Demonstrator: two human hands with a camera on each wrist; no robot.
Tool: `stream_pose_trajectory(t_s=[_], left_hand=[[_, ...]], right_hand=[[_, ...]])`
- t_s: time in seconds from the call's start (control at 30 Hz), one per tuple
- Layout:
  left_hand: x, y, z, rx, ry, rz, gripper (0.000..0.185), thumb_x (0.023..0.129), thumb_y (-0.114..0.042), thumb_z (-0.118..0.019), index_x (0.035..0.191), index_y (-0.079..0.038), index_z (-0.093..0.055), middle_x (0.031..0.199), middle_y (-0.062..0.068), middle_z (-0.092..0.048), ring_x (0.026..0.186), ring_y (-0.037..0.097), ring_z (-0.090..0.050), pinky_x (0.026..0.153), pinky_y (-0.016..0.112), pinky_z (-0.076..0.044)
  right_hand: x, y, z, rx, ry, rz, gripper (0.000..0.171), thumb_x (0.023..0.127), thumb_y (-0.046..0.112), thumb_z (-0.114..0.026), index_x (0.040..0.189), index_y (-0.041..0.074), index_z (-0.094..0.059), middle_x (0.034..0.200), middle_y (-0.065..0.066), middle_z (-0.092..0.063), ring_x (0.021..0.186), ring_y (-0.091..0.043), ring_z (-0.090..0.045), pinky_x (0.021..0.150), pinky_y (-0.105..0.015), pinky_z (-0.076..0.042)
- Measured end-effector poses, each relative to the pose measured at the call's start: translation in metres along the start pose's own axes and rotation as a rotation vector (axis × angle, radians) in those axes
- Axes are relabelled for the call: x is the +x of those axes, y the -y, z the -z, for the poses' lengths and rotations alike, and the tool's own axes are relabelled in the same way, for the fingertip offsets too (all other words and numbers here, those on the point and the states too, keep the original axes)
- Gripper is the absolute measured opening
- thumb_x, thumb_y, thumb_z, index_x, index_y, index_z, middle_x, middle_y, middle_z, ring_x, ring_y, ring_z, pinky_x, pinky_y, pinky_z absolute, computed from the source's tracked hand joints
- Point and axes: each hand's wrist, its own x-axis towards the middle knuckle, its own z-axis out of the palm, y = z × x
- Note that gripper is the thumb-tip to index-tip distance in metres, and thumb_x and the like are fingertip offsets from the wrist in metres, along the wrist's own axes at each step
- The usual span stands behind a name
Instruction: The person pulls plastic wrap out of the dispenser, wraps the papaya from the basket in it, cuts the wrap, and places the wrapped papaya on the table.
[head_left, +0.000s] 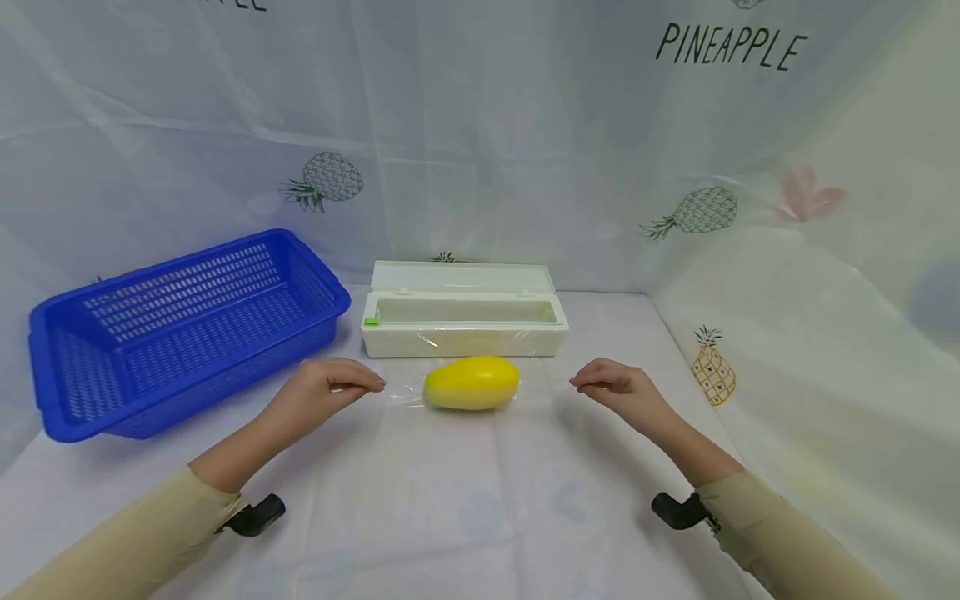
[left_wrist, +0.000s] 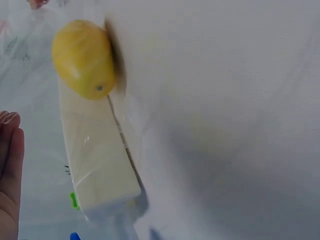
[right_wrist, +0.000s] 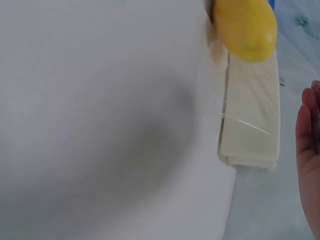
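Observation:
A yellow papaya [head_left: 472, 383] lies sideways on the cloth between the two hands. Clear cling film [head_left: 405, 390] stretches from hand to hand, spanning the papaya and catching light in thin streaks. My left hand [head_left: 327, 392] pinches one end of the film between thumb and fingertips. Its other end is pinched by my right hand [head_left: 619, 393], level with the left. Just behind the papaya stands a white cling film box [head_left: 465, 342], lid [head_left: 461, 275] raised, with a small green piece [head_left: 372, 322] at its left. In the left wrist view, film wrinkles at the fingertips [left_wrist: 9, 118].
To the left a blue plastic basket [head_left: 191, 358] stands tilted toward the back wall. A white cloth printed with pineapples [head_left: 333, 177] hangs behind and at the right. Pale cloth [head_left: 420, 508] covers the table. A black camera mount [head_left: 257, 515] sits at each wrist.

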Motion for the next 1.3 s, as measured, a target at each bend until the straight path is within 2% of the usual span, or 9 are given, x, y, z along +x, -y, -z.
stream_pose_trajectory(t_s=[0.3, 0.43, 0.53, 0.63, 0.8, 0.93, 1.03, 1.1, 1.3], left_hand=[[0.015, 0.005, -0.003, 0.069, -0.112, 0.042, 0.021, 0.084, 0.008, -0.07, 0.099, -0.006, -0.077, 0.09, 0.002, -0.073, 0.085, 0.019, -0.069, 0.074, 0.033, -0.058], [0.023, 0.01, -0.005, 0.065, -0.137, 0.07, 0.021, 0.085, 0.008, -0.07, 0.101, -0.003, -0.077, 0.092, 0.006, -0.073, 0.086, 0.022, -0.07, 0.073, 0.032, -0.058], [0.028, 0.013, -0.006, 0.051, -0.141, 0.116, 0.02, 0.087, 0.005, -0.069, 0.104, -0.003, -0.076, 0.098, 0.009, -0.073, 0.091, 0.024, -0.069, 0.075, 0.033, -0.057], [0.034, 0.019, -0.008, -0.04, -0.117, 0.188, 0.021, 0.092, -0.001, -0.066, 0.111, -0.003, -0.073, 0.107, 0.011, -0.071, 0.096, 0.026, -0.068, 0.08, 0.036, -0.056], [0.039, 0.029, -0.011, -0.287, -0.039, 0.295, 0.037, 0.095, -0.013, -0.064, 0.13, -0.001, -0.061, 0.127, 0.015, -0.058, 0.098, 0.028, -0.068, 0.091, 0.042, -0.052], [0.041, 0.034, -0.016, -0.338, -0.006, 0.317, 0.05, 0.092, -0.014, -0.068, 0.139, -0.005, -0.053, 0.135, 0.013, -0.051, 0.092, 0.023, -0.069, 0.09, 0.036, -0.052], [0.043, 0.037, -0.02, -0.349, -0.005, 0.323, 0.057, 0.089, -0.009, -0.07, 0.142, -0.006, -0.05, 0.138, 0.011, -0.048, 0.088, 0.018, -0.066, 0.083, 0.027, -0.053], [0.043, 0.039, -0.024, -0.391, -0.006, 0.326, 0.061, 0.088, -0.004, -0.071, 0.144, -0.005, -0.047, 0.14, 0.012, -0.045, 0.087, 0.019, -0.064, 0.08, 0.026, -0.055], [0.043, 0.043, -0.033, -0.534, -0.027, 0.359, 0.071, 0.084, 0.013, -0.067, 0.147, -0.002, -0.04, 0.146, 0.014, -0.037, 0.086, 0.023, -0.06, 0.073, 0.036, -0.058]], right_hand=[[0.023, -0.007, -0.003, 0.057, -0.107, -0.175, 0.019, 0.092, 0.006, -0.066, 0.108, -0.003, -0.071, 0.111, -0.014, -0.064, 0.102, -0.015, -0.06, 0.085, -0.023, -0.052], [0.033, -0.013, -0.005, 0.083, -0.133, -0.202, 0.025, 0.092, 0.01, -0.068, 0.112, -0.005, -0.07, 0.112, -0.011, -0.065, 0.103, -0.013, -0.06, 0.087, -0.021, -0.05], [0.039, -0.018, -0.007, 0.1, -0.153, -0.209, 0.027, 0.092, 0.011, -0.069, 0.113, -0.006, -0.069, 0.112, -0.011, -0.066, 0.103, -0.012, -0.06, 0.087, -0.02, -0.05], [0.044, -0.022, -0.01, 0.108, -0.167, -0.221, 0.027, 0.092, 0.009, -0.068, 0.113, -0.007, -0.068, 0.113, -0.012, -0.066, 0.103, -0.011, -0.059, 0.087, -0.02, -0.049], [0.051, -0.028, -0.013, 0.133, -0.198, -0.241, 0.026, 0.092, 0.01, -0.068, 0.113, -0.006, -0.068, 0.109, -0.006, -0.068, 0.102, -0.01, -0.061, 0.087, -0.02, -0.05], [0.054, -0.034, -0.015, 0.198, -0.214, -0.227, 0.031, 0.09, 0.009, -0.07, 0.115, -0.008, -0.066, 0.109, -0.011, -0.068, 0.098, -0.012, -0.065, 0.09, -0.028, -0.052], [0.056, -0.038, -0.017, 0.234, -0.227, -0.225, 0.033, 0.089, 0.008, -0.071, 0.117, -0.008, -0.065, 0.112, -0.014, -0.066, 0.093, -0.013, -0.068, 0.088, -0.03, -0.053], [0.058, -0.04, -0.018, 0.261, -0.231, -0.227, 0.034, 0.089, 0.004, -0.07, 0.12, -0.008, -0.063, 0.115, -0.015, -0.064, 0.09, -0.012, -0.068, 0.085, -0.029, -0.054], [0.065, -0.046, -0.026, 0.343, -0.235, -0.223, 0.043, 0.085, -0.012, -0.065, 0.127, -0.012, -0.056, 0.123, -0.021, -0.056, 0.083, -0.013, -0.067, 0.08, -0.03, -0.056]])
